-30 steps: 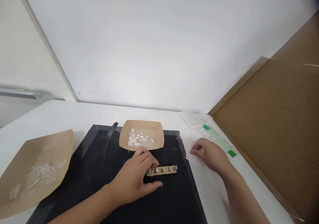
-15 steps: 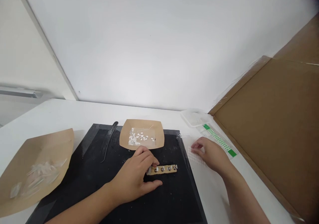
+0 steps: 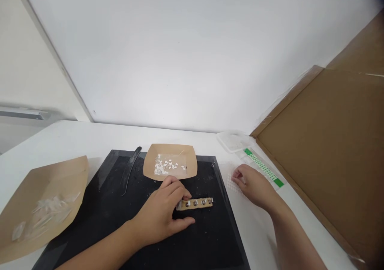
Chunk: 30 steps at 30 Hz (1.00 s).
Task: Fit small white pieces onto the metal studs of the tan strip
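My left hand (image 3: pixel 163 214) rests on the black board, its curled fingers at the left end of a short tan strip (image 3: pixel 199 204). Its thumb is stretched out, apart from the strip. Several round metal studs with small white bits run along the strip. Something clear shows by my left fingertips, partly hidden. My right hand (image 3: pixel 255 186) is closed in a pinch at a white gridded sheet (image 3: pixel 233 184) on the table, right of the board. Whether a small piece is between those fingertips is hidden.
A paper tray (image 3: pixel 192 162) with small white pieces sits at the board's far edge. Left of it lies a dark curved file (image 3: pixel 132 170). A larger tray (image 3: pixel 18 182) holds clear pieces. A green-ended strip (image 3: pixel 264 168), clear plastic container (image 3: pixel 234 141) and cardboard wall (image 3: pixel 327 142) stand right.
My right fingers have closed together at the gridded sheet, which appears shifted or bent beneath them. My left hand and the tan strip keep their place.
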Motion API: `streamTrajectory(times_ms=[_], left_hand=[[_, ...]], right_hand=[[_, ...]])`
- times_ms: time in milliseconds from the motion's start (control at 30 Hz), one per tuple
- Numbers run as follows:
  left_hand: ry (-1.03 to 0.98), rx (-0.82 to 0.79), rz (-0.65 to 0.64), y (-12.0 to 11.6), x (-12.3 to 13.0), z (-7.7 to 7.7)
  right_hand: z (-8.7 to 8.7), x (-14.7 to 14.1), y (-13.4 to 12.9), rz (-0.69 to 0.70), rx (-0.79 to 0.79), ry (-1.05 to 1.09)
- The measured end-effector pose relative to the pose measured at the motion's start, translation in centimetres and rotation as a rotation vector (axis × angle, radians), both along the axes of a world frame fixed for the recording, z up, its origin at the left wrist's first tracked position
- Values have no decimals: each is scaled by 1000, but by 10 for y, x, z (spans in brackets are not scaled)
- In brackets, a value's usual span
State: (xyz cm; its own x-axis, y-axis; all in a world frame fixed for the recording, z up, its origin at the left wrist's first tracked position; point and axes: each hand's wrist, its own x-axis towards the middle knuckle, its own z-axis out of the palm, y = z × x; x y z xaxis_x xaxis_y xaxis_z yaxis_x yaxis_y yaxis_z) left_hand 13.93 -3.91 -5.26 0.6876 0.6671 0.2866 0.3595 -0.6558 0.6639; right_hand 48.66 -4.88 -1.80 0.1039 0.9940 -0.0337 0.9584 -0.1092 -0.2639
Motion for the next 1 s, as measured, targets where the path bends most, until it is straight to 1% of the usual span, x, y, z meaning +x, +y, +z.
streamTrajectory(times_ms=[133,233,300,367,433,500,567,600,700,800,1000], left_hand=[[15,-12,-14,-1,-2,1],[10,-12,-7,-2,-3,1],[-18,15,-3,-3,-2,0],[-63,70,6,-3,-1,0],[-115,141,24,-4,0,2],[-162,206,42,-5,2,5],[-217,237,44,-8,3,9],[-249,236,36,-9,4,11],[-342,209,-23,-13,6,17],[-391,190,-69,-16,9,19],[-428,186,-63,-15,11,16]], right_hand=[[3,-2,-1,21,46,10],[12,-6,-1,37,96,35],[20,-14,-4,88,131,97],[26,-28,-9,210,149,297],[28,-45,-16,362,173,481],[27,-64,-23,458,208,602],[25,-81,-30,569,185,688],[24,-87,-32,600,152,718],[20,-98,-35,636,114,778],[16,-100,-35,633,99,825],[10,-102,-34,610,79,877]])
